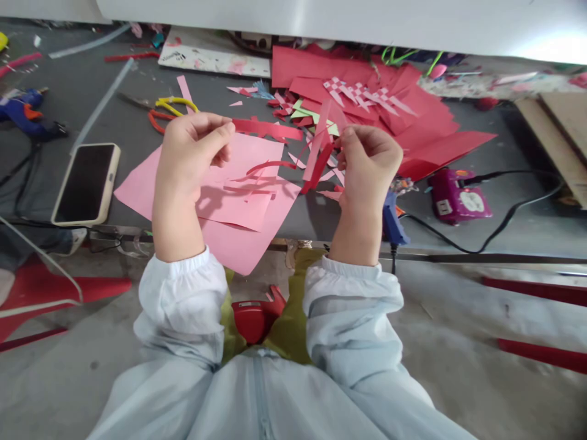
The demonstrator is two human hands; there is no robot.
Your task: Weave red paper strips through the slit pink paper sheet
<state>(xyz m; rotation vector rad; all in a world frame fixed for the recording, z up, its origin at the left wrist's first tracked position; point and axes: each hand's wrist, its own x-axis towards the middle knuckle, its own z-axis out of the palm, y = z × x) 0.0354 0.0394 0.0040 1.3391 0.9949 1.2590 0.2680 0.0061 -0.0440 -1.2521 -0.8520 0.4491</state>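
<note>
Above the pink paper sheets point(149, 177), my left hand point(195, 146) pinches one end of a red paper strip point(275, 130). This strip stretches out to the right, toward my other hand. Across from it, my right hand point(367, 159) is closed with thumb and finger together on several red and pink paper strips point(318, 160), which hang down to the left. Curled red strips point(270, 165) rest on the pink sheets between the hands. Beyond my left hand lie scissors point(169, 110) with yellow and orange handles.
Red paper sheets point(431, 143) with woven pink-and-red pieces point(358, 91) pile up at the back. A phone point(86, 184) lies at left, near a blue glue gun point(27, 113). Another blue glue gun point(393, 220) and a purple box with a cable point(458, 197) are at right.
</note>
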